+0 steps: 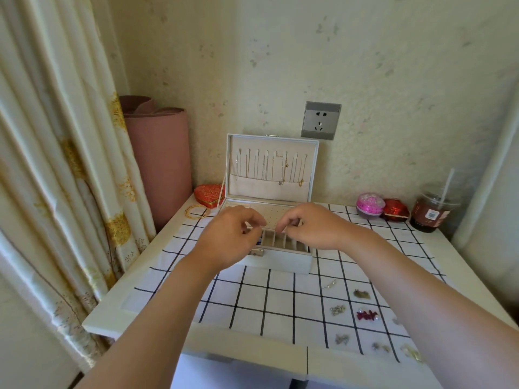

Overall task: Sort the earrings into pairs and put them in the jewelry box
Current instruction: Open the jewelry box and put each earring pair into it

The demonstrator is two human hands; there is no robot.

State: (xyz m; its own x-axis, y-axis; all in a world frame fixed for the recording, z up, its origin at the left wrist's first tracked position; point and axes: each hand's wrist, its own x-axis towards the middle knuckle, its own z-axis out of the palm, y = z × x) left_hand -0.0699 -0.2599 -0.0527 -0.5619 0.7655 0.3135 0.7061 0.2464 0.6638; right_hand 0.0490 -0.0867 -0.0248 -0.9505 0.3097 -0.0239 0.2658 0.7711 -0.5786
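Note:
The white jewelry box (280, 262) stands open at the back middle of the checked cloth (266, 299). Its upright lid (272, 189) holds several necklaces. Both my hands hover over the box's divided compartments. My left hand (230, 237) has its fingers curled toward the thumb. My right hand (306, 226) pinches thumb and forefinger together over the compartments. Anything between either hand's fingertips is too small to see. Several earrings lie on the cloth at the front right, among them a red pair (367, 315), a silver one (337, 310) and an olive one (361, 294).
A red heart box (210, 194) and gold bangles (196, 211) sit left of the jewelry box. At the back right stand a pink round container (370, 204), a red box (394, 210) and a drink cup with a straw (434, 211). A curtain (56, 164) and a pink roll (160, 164) border the left side.

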